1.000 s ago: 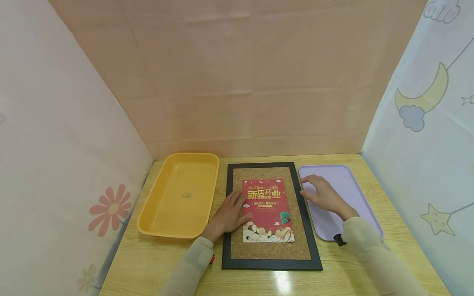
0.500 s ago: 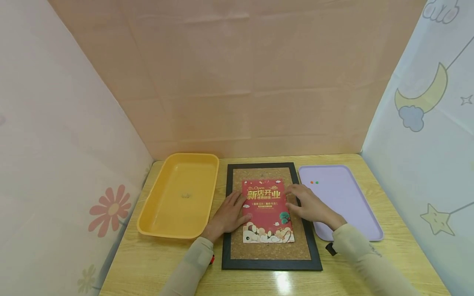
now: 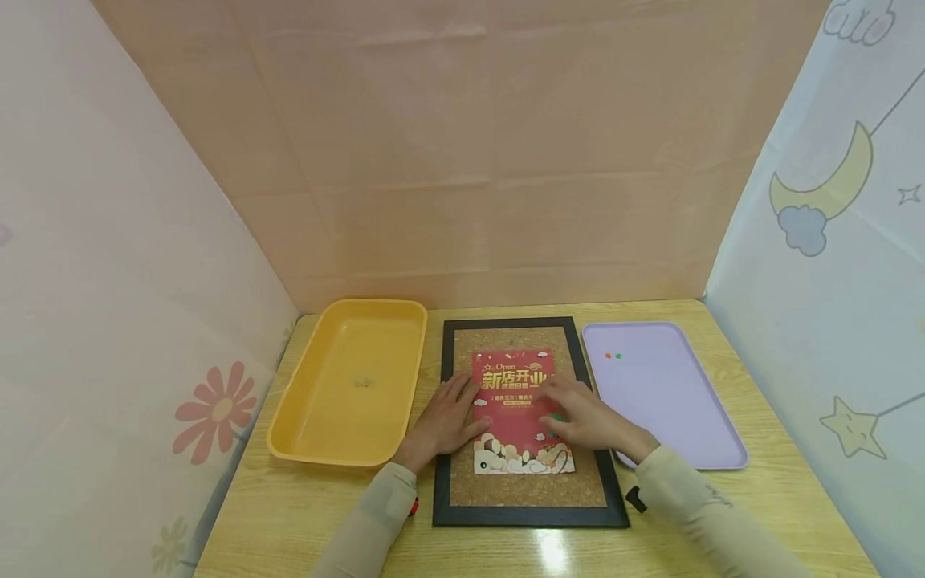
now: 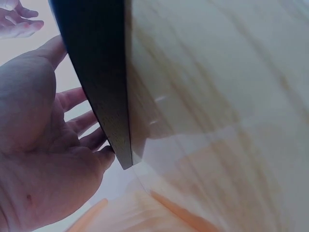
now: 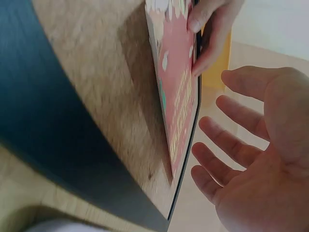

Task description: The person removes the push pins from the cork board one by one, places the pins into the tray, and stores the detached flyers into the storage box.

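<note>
"What's done?"
"The poster [image 3: 515, 425] lies on the corkboard [image 3: 523, 491], my left hand [image 3: 446, 417], fingers apart, at its edge, my right hand [image 3: 587, 416], spread and seemingly empty, over it."
"Remaining?"
"Perhaps two dots [image 3: 608, 356] in the tray [image 3: 665, 397]."

Right fingers [image 5: 229, 140] spread near red poster [image 5: 175, 79] on black-framed corkboard [image 5: 99, 72].
</note>
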`<state>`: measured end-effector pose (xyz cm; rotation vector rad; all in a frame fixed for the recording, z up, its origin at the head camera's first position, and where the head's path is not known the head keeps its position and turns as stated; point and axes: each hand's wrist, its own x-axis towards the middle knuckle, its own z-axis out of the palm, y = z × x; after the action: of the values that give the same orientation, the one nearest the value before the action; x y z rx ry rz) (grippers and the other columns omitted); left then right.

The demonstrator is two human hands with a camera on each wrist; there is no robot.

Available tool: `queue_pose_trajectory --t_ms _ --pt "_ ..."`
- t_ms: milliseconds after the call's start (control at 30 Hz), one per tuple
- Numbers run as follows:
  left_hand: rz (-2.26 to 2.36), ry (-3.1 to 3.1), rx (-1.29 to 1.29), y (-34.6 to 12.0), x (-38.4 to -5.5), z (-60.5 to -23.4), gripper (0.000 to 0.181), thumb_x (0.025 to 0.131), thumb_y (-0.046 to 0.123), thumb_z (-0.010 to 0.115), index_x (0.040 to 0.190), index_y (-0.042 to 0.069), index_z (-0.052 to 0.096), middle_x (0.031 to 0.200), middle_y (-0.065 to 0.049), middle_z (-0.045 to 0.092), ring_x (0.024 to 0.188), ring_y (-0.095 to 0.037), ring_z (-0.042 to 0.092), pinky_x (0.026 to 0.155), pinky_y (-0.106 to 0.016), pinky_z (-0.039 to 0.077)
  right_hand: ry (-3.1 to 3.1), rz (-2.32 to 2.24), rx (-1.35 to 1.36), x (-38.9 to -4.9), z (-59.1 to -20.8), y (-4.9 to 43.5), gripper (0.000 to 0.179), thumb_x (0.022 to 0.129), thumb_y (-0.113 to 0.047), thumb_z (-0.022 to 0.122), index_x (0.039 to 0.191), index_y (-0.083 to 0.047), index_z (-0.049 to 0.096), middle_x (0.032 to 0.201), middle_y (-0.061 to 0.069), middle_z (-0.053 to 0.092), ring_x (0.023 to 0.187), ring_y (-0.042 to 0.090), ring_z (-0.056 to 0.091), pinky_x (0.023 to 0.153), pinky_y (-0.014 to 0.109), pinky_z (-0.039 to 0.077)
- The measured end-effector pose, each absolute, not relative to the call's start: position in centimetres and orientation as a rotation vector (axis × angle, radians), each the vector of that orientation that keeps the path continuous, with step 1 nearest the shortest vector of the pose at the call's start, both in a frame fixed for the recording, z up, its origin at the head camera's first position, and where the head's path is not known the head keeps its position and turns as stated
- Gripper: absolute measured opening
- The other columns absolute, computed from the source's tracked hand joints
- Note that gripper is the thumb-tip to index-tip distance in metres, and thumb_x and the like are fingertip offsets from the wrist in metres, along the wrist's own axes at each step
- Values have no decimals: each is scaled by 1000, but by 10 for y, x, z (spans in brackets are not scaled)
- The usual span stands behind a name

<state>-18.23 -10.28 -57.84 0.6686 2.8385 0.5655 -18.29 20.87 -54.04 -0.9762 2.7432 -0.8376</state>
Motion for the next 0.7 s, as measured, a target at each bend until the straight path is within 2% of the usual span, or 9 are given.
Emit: queue_pose_trajectory --t_ms 133,333,567,700 --pt "559 2843 674 -103 -182 -576 83 109 52 72 174 12 41 184 -19 35 172 -45 32 143 -62 28 2721 -812 -1014 -178 -542 201 30 102 -18 84 131 -11 77 138 11 74 135 41 65 115 74 53" --pt "543 2846 684 -103 -181 -574 84 108 51 73 174 11 41 183 -19 36 172 -45 32 143 -61 29 2668 -793 -1009 -171 -538 188 31 102 -20 84 132 -11 78 142 11 72 137 39 65 119 75 50" --pt "527 2844 675 -103 -181 -574 84 108 51 73 174 12 40 183 -18 36 172 -45 32 143 -61 29 2653 -800 -1110 -161 -534 172 29 101 -19 85 129 -12 79 137 7 74 131 31 67 111 61 59" --pt "534 2843 678 -103 -182 -575 83 109 51 73 175 12 40 183 -18 37 172 -45 32 143 -61 29 2644 -803 -1146 -155 -536 163 28 103 -19 83 129 -12 79 138 9 75 130 32 69 109 60 60"
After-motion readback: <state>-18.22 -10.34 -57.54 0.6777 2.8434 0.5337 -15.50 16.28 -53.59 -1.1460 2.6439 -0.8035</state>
